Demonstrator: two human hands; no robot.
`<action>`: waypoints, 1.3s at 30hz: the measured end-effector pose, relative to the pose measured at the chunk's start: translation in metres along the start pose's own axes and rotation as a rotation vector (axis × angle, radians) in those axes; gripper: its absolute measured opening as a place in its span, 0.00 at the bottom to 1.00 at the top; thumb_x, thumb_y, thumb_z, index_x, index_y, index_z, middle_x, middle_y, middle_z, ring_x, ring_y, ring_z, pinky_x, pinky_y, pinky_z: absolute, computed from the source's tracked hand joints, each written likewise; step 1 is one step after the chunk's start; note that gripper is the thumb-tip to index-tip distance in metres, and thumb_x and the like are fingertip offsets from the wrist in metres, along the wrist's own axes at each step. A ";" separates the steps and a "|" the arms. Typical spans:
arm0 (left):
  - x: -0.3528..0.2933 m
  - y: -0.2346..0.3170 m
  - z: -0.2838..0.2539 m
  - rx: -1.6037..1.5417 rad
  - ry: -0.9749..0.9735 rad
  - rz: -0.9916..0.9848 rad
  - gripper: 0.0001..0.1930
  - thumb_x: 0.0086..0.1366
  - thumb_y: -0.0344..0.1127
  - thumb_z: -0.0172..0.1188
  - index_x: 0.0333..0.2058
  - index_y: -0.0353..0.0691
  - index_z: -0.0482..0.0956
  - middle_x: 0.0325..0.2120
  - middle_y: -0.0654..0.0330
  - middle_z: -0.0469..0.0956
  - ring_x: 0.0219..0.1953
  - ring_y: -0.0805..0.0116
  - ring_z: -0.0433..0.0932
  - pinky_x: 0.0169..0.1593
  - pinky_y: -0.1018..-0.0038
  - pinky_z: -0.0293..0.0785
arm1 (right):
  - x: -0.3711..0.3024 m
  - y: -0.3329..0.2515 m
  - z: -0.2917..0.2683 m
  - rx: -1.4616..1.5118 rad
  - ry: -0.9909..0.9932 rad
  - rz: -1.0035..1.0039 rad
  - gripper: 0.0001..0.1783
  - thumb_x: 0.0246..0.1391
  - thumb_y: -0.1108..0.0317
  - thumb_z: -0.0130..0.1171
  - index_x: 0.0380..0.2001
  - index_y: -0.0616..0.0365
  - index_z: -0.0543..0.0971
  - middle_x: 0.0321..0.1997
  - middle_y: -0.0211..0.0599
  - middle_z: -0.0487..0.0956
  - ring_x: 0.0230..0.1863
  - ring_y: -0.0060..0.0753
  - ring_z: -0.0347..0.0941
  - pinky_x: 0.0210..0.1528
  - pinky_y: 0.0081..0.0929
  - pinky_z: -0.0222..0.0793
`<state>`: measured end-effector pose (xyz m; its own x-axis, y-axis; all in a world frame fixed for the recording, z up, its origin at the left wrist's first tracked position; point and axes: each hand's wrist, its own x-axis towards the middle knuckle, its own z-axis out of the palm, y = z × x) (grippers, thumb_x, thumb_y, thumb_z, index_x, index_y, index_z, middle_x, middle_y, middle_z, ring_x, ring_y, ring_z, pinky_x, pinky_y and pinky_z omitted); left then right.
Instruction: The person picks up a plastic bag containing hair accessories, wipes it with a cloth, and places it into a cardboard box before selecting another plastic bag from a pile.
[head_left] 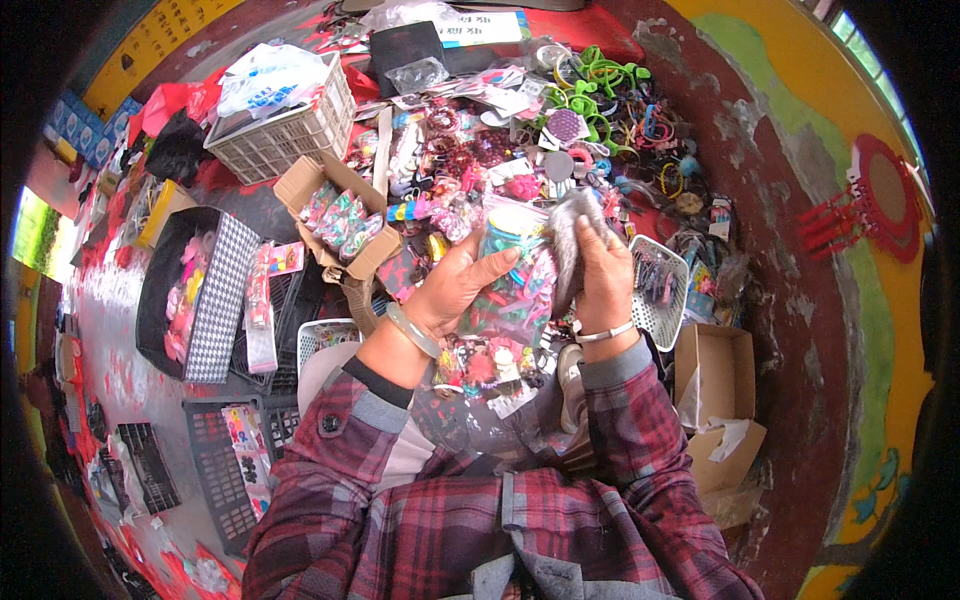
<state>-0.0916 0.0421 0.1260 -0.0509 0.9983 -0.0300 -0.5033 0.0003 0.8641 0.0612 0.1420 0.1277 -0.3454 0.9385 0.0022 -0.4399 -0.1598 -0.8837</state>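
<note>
Between my hands is a clear plastic bag (508,300) filled with small colourful items in green, pink and teal. My left hand (455,288) grips its left side, thumb across the front. In my right hand (603,275) is a grey furry piece (567,240), pinched against the bag's right edge; its kind I cannot make out. Beneath and beyond the bag spreads a heap of hair accessories (470,150). Green headbands (600,85) lie in its far part. Some small accessories (490,365) show just below the bag.
A white plastic crate (285,130) with a white bag stands at the far left. Closer are a cardboard box of packets (345,225) and a houndstooth bin (205,310). To the right are a white basket (660,290), an open cardboard box (715,375) and a wall (800,330).
</note>
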 end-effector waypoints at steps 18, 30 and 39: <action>0.013 -0.021 -0.034 -0.338 0.338 0.109 0.19 0.68 0.43 0.44 0.52 0.39 0.67 0.45 0.58 0.74 0.46 0.63 0.74 0.50 0.68 0.71 | -0.038 0.028 0.042 -1.363 -0.574 -0.607 0.32 0.46 0.63 0.59 0.56 0.59 0.65 0.64 0.45 0.59 0.66 0.49 0.51 0.64 0.45 0.46; 0.015 0.007 -0.067 -0.516 0.669 0.242 0.21 0.69 0.49 0.39 0.46 0.38 0.71 0.41 0.58 0.76 0.39 0.63 0.77 0.46 0.66 0.74 | -0.054 0.043 0.039 -1.121 -0.856 -0.695 0.28 0.41 0.77 0.56 0.51 0.53 0.72 0.60 0.41 0.66 0.60 0.47 0.62 0.60 0.35 0.59; 0.008 0.012 -0.046 -0.604 0.452 0.219 0.23 0.66 0.51 0.47 0.49 0.39 0.70 0.41 0.56 0.76 0.41 0.61 0.77 0.45 0.63 0.75 | 0.000 0.006 -0.002 0.129 -0.155 0.233 0.20 0.61 0.59 0.45 0.50 0.62 0.68 0.46 0.38 0.75 0.44 0.32 0.73 0.48 0.29 0.68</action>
<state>-0.1381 0.0469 0.1134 -0.4843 0.8508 -0.2040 -0.8163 -0.3555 0.4554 0.0608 0.1420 0.1217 -0.5676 0.8154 -0.1136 -0.4321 -0.4125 -0.8020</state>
